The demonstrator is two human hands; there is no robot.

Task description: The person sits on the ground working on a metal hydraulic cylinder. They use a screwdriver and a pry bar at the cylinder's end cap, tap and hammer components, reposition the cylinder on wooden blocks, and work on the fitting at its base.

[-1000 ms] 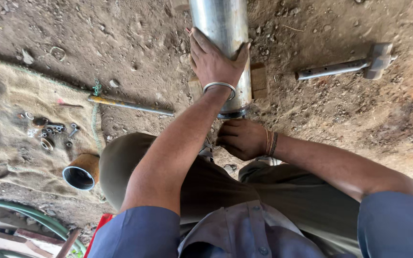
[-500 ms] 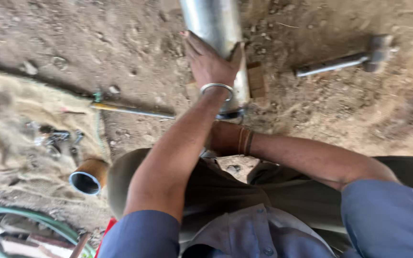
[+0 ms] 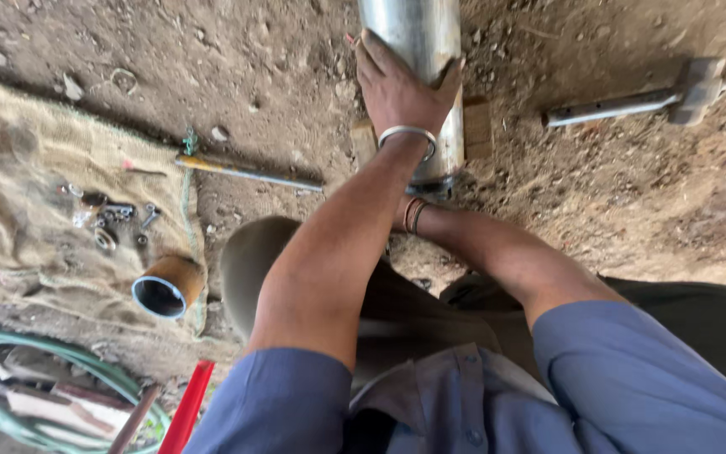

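Here, left hand [image 3: 401, 88] fingers flat on steel pipe [image 3: 418, 34], right hand hidden behind forearm, hammer [image 3: 640, 97] nearby.

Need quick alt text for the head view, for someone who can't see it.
The left hand presses flat on a shiny metal pipe lying on dirt; the right hand is hidden behind the left forearm. A hammer lies right, burlap sack with small parts left.

Soft daylight, glare on the steel pipe [image 3: 409, 34], edges perhaps slightly blurred.
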